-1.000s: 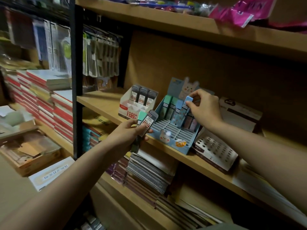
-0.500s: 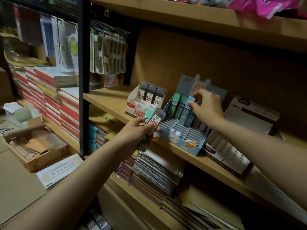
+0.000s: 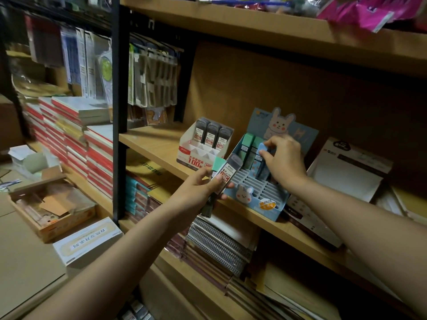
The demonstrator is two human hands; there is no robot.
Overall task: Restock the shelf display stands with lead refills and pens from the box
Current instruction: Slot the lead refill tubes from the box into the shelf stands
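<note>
A blue bunny display stand [image 3: 261, 200] with a slotted grid sits on the middle wooden shelf [image 3: 147, 144]. My right hand [image 3: 285, 160] pinches a blue-capped lead refill case [image 3: 262, 158] standing in the stand's back row beside green-capped cases [image 3: 248, 146]. My left hand [image 3: 199, 188] holds a bundle of lead refill cases [image 3: 227, 173], dark ones with a white and red label plus a green-capped one, just in front of the stand. A white and red display stand [image 3: 198, 158] to the left holds three dark refill cases [image 3: 212, 135].
An empty white display box [image 3: 346, 176] and a dark slotted stand [image 3: 307, 218] lie right of the bunny stand. Spiral notebooks [image 3: 217, 248] fill the shelf below. A black upright post [image 3: 119, 112] divides the shelving. On the floor at left sit a cardboard box [image 3: 50, 206] and a white box [image 3: 87, 241].
The view has shifted slightly. My right hand has pushed the blue-capped case lower into the back row. My left hand keeps its bundle in about the same place.
</note>
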